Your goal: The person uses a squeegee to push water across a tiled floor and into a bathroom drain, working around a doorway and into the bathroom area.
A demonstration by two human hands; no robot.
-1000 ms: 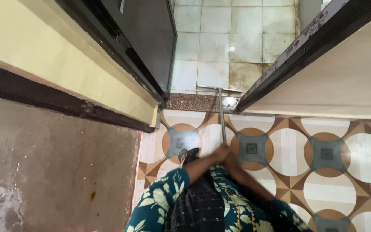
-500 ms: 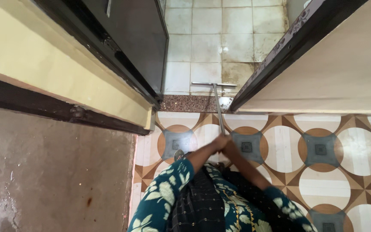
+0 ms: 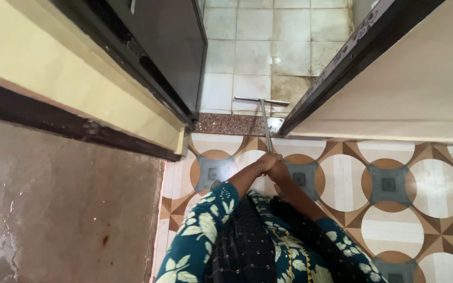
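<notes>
**Two hands, one floor wiper, right at the doorway**

Two kinds of floor meet here. Biggest thing in view is the patterned tile floor (image 3: 394, 209) we're standing on, cream with brown circles and grey squares. Past a speckled stone threshold (image 3: 232, 124) there's a smaller room with plain pale square tiles (image 3: 268, 47), stained and grubby close to the sill. On our left sits a rough brownish slab (image 3: 64, 199) with a cream wall band (image 3: 53, 68) above it, then a dark door (image 3: 169, 47) swung open. A dark door frame (image 3: 352, 57) and cream wall run along our right.

Then the floor wiper (image 3: 262, 102). Its long thin metal handle runs nearly straight away from us, from our hands across the threshold. The head is a narrow bar set crosswise, lying left to right on the pale tiles just beyond the sill, so the whole thing makes a T pointing into the far room.

Smallest bit: our left hand (image 3: 266, 161) and right hand (image 3: 279, 170) are both curled tight round the near end of the handle, touching each other, left a little further along the handle. Fingers are wrapped closed, nothing spread. Floral teal sleeves (image 3: 205, 230) cover both arms.
</notes>
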